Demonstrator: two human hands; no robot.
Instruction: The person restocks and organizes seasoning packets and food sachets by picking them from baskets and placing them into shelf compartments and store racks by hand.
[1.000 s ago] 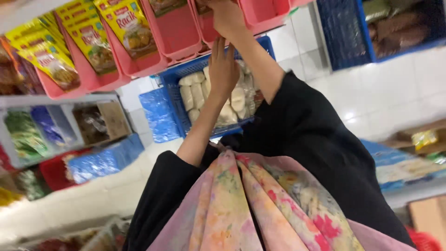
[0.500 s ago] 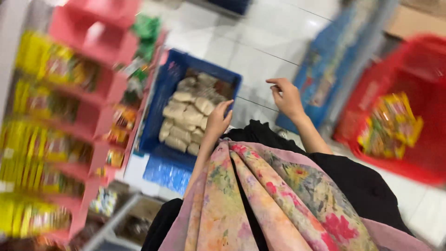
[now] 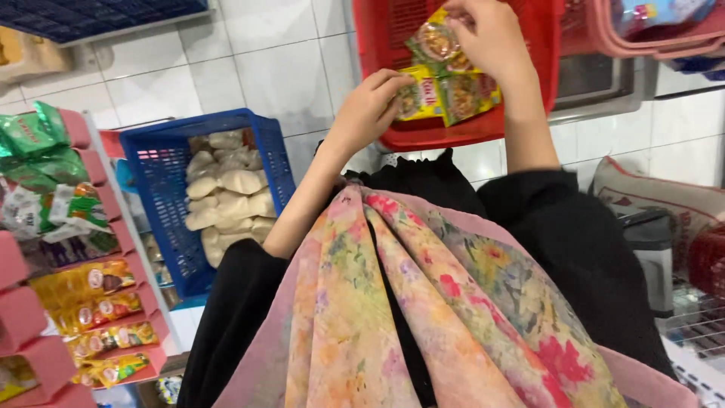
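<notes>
My left hand [image 3: 368, 112] reaches into a red plastic crate [image 3: 385, 45] on the white tiled floor and pinches the edge of a yellow seasoning packet [image 3: 418, 97]. My right hand [image 3: 487, 38] is above it in the same crate, fingers closed on a green and yellow packet [image 3: 434, 41]. More of these packets [image 3: 467, 94] lie on the crate's bottom between the two hands. Black sleeves and a floral pink scarf [image 3: 423, 317] fill the lower middle of the view.
A blue crate [image 3: 155, 147] of pale bagged goods [image 3: 226, 200] stands at left. Pink shelf bins [image 3: 23, 317] with green and yellow sachets [image 3: 91, 302] line the left edge. A pink basket [image 3: 664, 38], a grey box [image 3: 649, 242] and a wire rack [image 3: 698, 325] are at right.
The view has swung from the shelf and blue crate over to the red crate. Both hands have gone into the red crate and taken hold of packets.
</notes>
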